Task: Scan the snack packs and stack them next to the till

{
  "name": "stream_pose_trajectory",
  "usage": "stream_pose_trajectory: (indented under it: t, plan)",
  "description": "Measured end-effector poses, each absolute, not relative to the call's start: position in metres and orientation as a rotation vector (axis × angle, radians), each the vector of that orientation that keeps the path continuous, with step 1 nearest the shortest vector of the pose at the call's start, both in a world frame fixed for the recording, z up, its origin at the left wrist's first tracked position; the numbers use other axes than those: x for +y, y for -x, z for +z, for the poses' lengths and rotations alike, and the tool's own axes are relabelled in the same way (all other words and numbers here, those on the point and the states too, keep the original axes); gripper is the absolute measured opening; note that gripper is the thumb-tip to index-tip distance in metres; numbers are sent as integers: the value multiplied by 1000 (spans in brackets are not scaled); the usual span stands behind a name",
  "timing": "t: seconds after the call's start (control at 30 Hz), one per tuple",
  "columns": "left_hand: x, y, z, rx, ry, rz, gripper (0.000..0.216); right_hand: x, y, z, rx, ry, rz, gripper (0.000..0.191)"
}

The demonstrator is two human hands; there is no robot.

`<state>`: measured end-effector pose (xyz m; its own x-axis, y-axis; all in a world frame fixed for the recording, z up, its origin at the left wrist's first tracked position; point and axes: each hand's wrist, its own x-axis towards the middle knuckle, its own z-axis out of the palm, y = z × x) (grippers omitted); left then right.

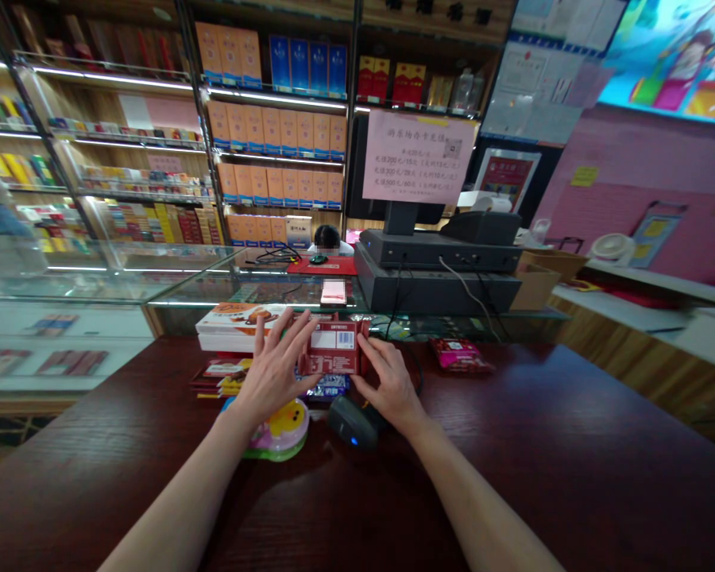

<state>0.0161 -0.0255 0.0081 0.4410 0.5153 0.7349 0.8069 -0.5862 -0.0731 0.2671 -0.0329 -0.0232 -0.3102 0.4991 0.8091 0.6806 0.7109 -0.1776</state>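
Note:
In the head view a dark red snack packet [334,349] with a white label and barcode stands between my hands, its face towards me. My left hand [277,369] is at the packet's left side, fingers stretched and spread. At the packet's right edge, the fingers and thumb of my right hand [390,385] close on it. Below lie a blue packet [332,387] and a dark handheld scanner [353,421] with a blue light. A colourful plastic toy-like case [283,431] sits partly under my left wrist.
A white and orange box [229,322] lies behind my left hand, with red and yellow packets [218,375] before it. A pink-red packet [460,355] rests at right. Beyond the brown table [512,477] are a glass counter, a till monitor [414,159] and a person's head [326,237].

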Motion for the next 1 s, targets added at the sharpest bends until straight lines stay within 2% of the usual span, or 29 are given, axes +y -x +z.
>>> stream_pose_trajectory:
  t: [0.73, 1.0]
  plan:
    - [-26, -17, 7, -1194, 2301, -901, 95, -26, -272, -32, -2025, 938, -222, 66]
    - [-21, -9, 4, -1217, 2300, -918, 91, -17, -285, -42, -2031, 1011, -203, 50]
